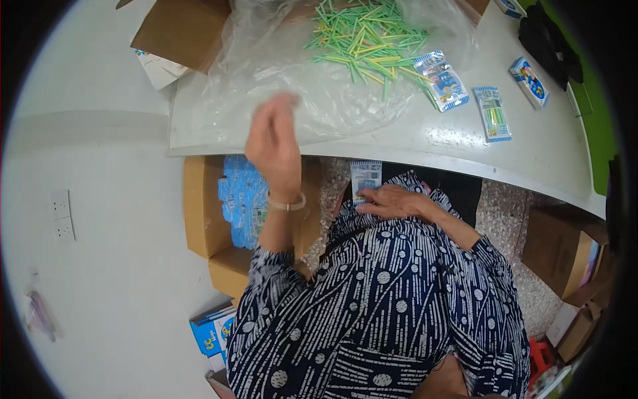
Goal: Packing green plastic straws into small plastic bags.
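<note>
My left hand point(274, 149), with a bracelet at the wrist, is raised above the table's near edge. Its fingertips are smeared by motion, and whether anything is between them cannot be made out. Over my lap, my right hand point(393, 201) grips a small blue-and-white plastic packet point(366, 174) by its lower part. A pile of thin green and yellow sticks point(365, 40) lies on a clear plastic sheet point(252, 100) at the back of the table. A filled blue packet point(441, 81) rests beside the pile, and another packet point(492, 114) with green sticks showing lies to its right.
Below the table at left stands an open cardboard box point(197, 213) holding many blue packets point(242, 199). A small printed carton point(529, 82) and a black cloth point(549, 46) lie at the table's right. Brown cartons point(555, 253) stand on the floor at right.
</note>
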Available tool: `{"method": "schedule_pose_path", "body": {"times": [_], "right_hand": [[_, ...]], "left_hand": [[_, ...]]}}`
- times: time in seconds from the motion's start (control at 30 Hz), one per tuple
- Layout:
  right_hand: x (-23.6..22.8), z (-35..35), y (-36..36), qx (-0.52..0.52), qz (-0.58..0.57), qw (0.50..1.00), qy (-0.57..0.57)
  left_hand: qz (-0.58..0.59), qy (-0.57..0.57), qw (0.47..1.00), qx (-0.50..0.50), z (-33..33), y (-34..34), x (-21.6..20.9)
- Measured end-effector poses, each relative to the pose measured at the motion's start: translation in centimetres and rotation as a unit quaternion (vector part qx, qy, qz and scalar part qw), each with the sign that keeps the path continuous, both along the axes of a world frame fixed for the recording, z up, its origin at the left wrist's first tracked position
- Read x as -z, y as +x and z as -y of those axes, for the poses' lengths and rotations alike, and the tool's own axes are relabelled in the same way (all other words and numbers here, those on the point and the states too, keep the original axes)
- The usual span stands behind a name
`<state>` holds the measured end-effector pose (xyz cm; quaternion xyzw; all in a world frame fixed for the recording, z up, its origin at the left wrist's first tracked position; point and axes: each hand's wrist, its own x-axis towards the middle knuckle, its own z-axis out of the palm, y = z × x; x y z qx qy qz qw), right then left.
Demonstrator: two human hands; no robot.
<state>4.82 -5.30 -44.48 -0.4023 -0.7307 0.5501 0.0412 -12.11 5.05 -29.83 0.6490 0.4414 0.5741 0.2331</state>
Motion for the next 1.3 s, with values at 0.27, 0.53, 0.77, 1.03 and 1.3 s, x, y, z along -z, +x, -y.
{"method": "schedule_pose_path", "body": {"times": [0.27, 0.53, 0.77, 1.03, 1.3], "right_hand": [[-2.4, -0.1, -0.8, -0.062, -0.003, 0.995, 0.077], [-5.4, 0.1, 1.9, 0.064, -0.185, 0.946, 0.259], [-9.9, -1.5, 2.5, 0.407, -0.266, 0.844, 0.226], [-11.1, -2.4, 4.5, 0.53, -0.342, 0.764, 0.136], [-11.6, -3.9, 7.1, 0.425, -0.199, 0.858, 0.209]], "left_hand": [[-0.378, -0.11, 0.91, 0.129, 7.0, -4.0, 13.1], [-0.233, -0.269, 0.896, 0.267, 5.4, -5.4, 6.8], [0.115, -0.313, 0.909, 0.249, 3.6, 0.5, 1.6], [0.15, -0.283, 0.907, 0.273, 0.4, 5.0, 2.0], [-0.197, -0.132, 0.911, 0.337, -2.2, 6.4, -1.0]]}}
